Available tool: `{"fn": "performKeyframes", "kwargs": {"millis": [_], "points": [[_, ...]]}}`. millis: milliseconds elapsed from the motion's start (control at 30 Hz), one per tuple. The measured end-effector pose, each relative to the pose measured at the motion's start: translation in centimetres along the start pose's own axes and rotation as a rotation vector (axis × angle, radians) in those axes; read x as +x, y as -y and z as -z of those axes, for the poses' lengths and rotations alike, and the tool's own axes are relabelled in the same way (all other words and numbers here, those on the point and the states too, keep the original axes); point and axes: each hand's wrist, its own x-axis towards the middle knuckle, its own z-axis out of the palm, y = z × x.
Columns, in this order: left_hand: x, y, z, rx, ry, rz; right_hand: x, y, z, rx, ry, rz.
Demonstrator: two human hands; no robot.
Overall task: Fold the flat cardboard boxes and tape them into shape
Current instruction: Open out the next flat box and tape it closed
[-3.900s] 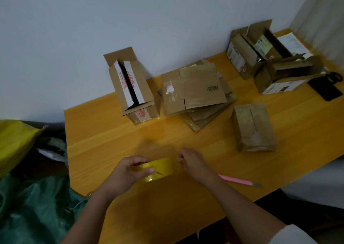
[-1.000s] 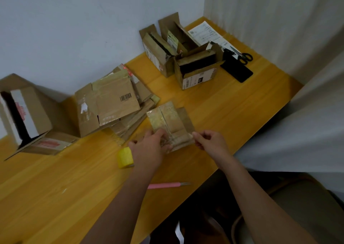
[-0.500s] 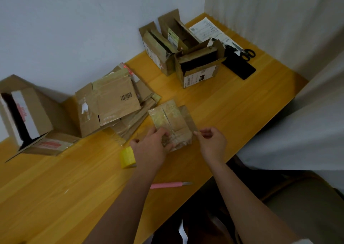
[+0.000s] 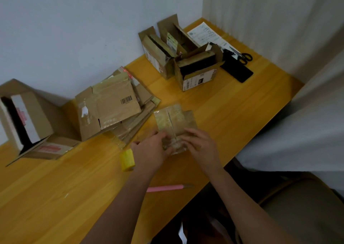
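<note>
Both our left hand (image 4: 150, 151) and right hand (image 4: 202, 145) clamp the small taped box (image 4: 175, 121) at its near end, and it looks light, stiff-edged, tape-slick, so we'd grip the corners.

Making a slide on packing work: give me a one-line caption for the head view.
Both hands, left and right, grip a small taped box beside the yellow tape roll.

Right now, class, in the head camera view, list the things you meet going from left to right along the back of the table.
Open box with red print → stack of flat boxes → two open boxes → black phone → scissors.
</note>
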Motion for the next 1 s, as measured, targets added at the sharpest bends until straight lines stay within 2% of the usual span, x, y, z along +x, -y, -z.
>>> {"fn": "performKeyframes", "kwargs": {"millis": [100,400,533,667,800,900,1000], "points": [[0.1,0.5,0.0,0.035,0.015,-0.032,0.3,-0.9,-0.4,-0.073,0.104,0.135],[-0.6,0.6,-1.0,0.130,-0.101,-0.101,-0.2,-2.5,-0.2,-0.119,0.128,0.300],[-0.6,0.6,-0.6,0.119,-0.089,-0.113,-0.7,-2.7,-0.6,-0.162,0.080,0.271],[-0.9,0.6,-0.5,0.179,-0.066,-0.106,-1.7,0.0,-1.2,-0.359,0.045,0.323],[-0.7,0.5,-0.2,0.161,-0.022,-0.126,-2.1,1.4,-1.2,-0.300,0.108,0.328],[-0.2,1.9,0.6,0.090,0.088,-0.103,-1.2,0.8,-0.6,-0.276,0.113,0.303],[-0.2,3.2,1.3,0.097,0.125,-0.050,-0.9,1.7,-0.7,-0.321,0.185,0.209]]}}
